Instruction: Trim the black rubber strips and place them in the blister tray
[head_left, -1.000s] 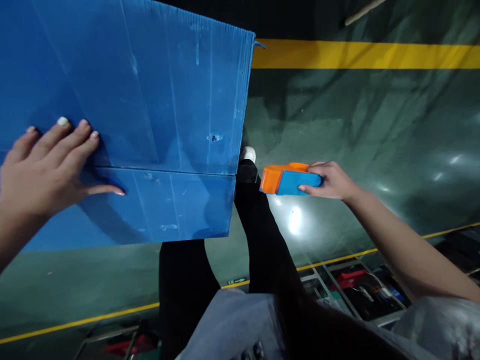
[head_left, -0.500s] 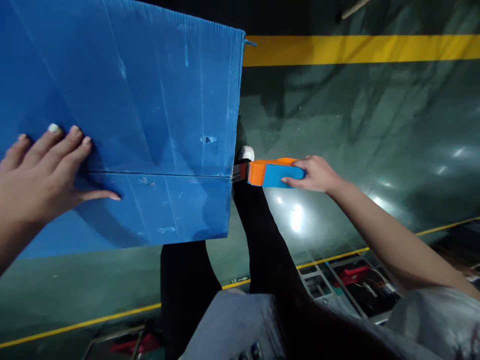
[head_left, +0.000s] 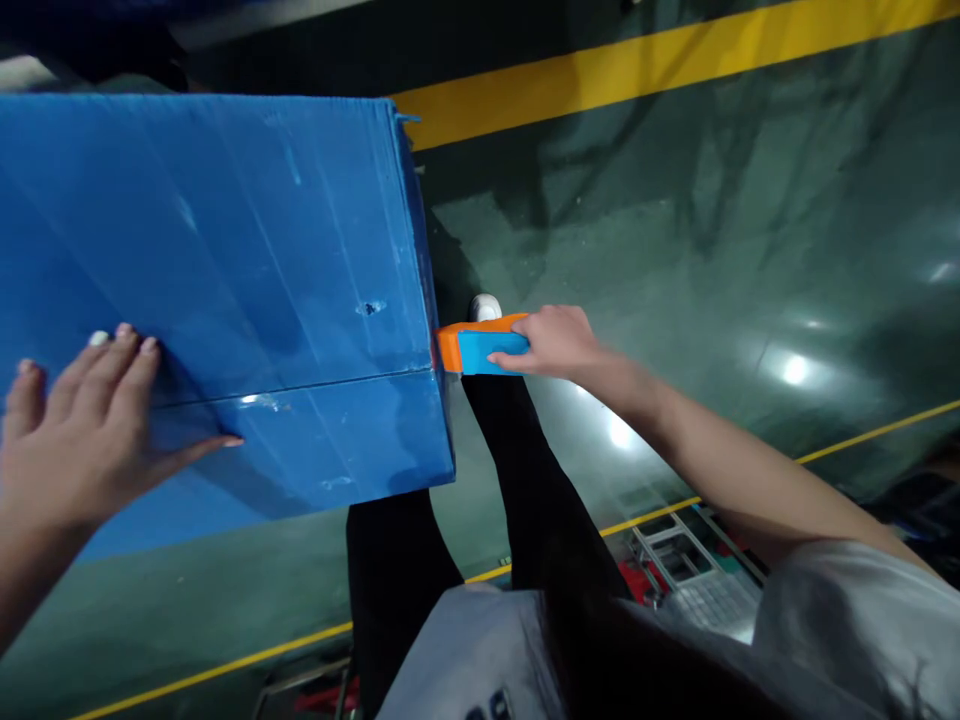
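A large blue corrugated box [head_left: 247,240] fills the left of the view, with a straight seam between its two top flaps. My left hand [head_left: 86,430] lies flat on the top across that seam, fingers spread. In my right hand [head_left: 559,340] is an orange and blue tape dispenser [head_left: 487,350], gripped at its rear end. The dispenser's front is against or very close to the box's right side, just below the top edge where the seam ends. Clear tape along the seam shows only as a faint shine.
Beneath is a green, glossy floor [head_left: 675,260] with a broad yellow stripe [head_left: 600,75] at the top and a thin yellow line [head_left: 225,675] lower down. My white shoe [head_left: 486,307] stands beyond the dispenser. Metal frames [head_left: 690,560] with red parts are at the lower right.
My right hand has brought the tape dispenser leftward and in against the box's side; the stretch of tape between them no longer shows. The view has shifted, and my left hand stays flat on top.
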